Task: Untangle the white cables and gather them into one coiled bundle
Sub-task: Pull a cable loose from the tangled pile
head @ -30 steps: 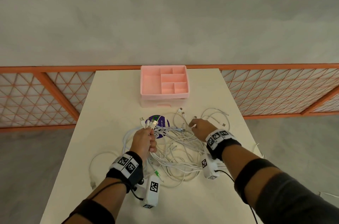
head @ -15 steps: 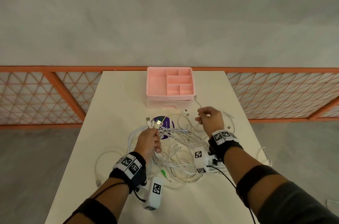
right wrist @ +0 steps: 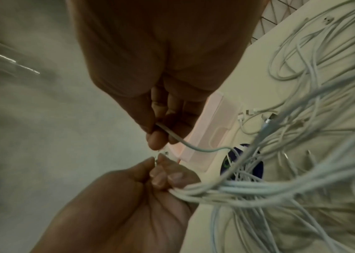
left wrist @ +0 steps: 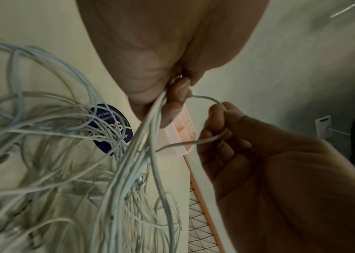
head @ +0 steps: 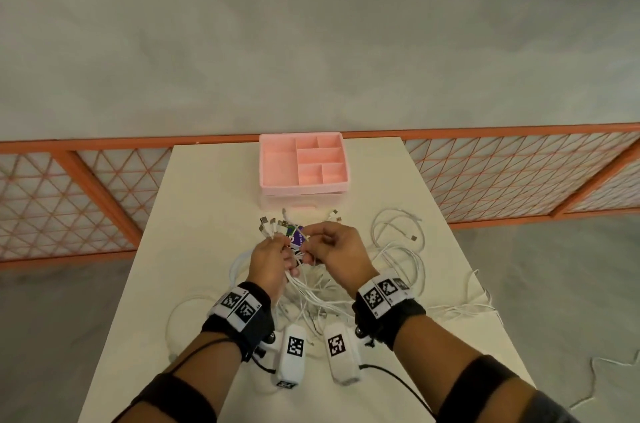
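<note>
A tangle of white cables (head: 398, 256) lies spread over the middle of the cream table (head: 194, 201). My left hand (head: 273, 258) grips a bunch of several cables (left wrist: 148, 123), raised off the table, with their plug ends (head: 268, 225) fanning out above the fist. My right hand (head: 327, 246) is right beside it and pinches one single white cable (right wrist: 172, 136) between thumb and forefinger. That cable loops across to the left hand's fingers (left wrist: 175, 102). The rest of the tangle (right wrist: 302, 179) hangs down from the held bunch onto the table.
A pink compartment tray (head: 303, 163) stands at the table's far end, just beyond my hands. A round dark-blue sticker (left wrist: 112, 126) lies under the cables. An orange lattice railing (head: 519, 173) runs behind the table. A loose cable loop (head: 398, 232) lies to the right.
My right hand has come left from the far right of the tangle with one cable, up to the left hand. The left hand has lifted its bunch a little.
</note>
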The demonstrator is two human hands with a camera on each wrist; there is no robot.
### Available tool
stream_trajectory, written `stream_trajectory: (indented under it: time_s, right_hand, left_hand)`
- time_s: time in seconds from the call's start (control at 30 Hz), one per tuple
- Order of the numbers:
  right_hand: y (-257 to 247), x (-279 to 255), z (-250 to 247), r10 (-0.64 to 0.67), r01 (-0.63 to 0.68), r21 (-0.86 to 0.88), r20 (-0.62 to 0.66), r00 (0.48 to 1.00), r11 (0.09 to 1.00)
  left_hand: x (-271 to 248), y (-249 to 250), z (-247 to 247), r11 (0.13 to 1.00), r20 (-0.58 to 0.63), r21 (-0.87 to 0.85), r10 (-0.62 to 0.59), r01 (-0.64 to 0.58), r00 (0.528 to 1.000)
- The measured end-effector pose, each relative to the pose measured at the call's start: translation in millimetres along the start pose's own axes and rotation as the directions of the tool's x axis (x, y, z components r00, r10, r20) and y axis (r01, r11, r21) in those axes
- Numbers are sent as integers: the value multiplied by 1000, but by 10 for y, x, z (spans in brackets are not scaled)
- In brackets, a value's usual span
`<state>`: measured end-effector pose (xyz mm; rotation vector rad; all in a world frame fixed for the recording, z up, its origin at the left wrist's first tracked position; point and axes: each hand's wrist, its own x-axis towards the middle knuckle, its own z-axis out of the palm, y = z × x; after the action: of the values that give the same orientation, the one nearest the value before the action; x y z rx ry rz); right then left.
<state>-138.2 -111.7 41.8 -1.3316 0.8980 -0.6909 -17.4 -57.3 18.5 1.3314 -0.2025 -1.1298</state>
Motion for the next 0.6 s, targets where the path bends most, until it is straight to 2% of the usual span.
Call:
stream_trajectory:
  time_s: [0.27, 0.4, 0.5, 0.6]
  right_hand:
    - [136, -213, 122, 22, -29, 45, 131, 991, 999]
    - [238, -210, 118, 37, -37, -1, 128, 991, 999]
    - [266, -219, 88, 15, -6, -64, 131, 991, 998]
    - [335, -196, 0, -17, 39, -227, 97, 995, 973]
  left_hand:
    - [-6, 14, -28, 995, -11, -59, -83, 83, 996]
    - [-15, -19, -32, 998, -6, -20, -59, 59, 998]
    - [-18, -45, -36, 1000, -8, 6, -13, 13, 1000]
    - [-41, -41, -33, 1000, 4, -15, 11, -11, 1000]
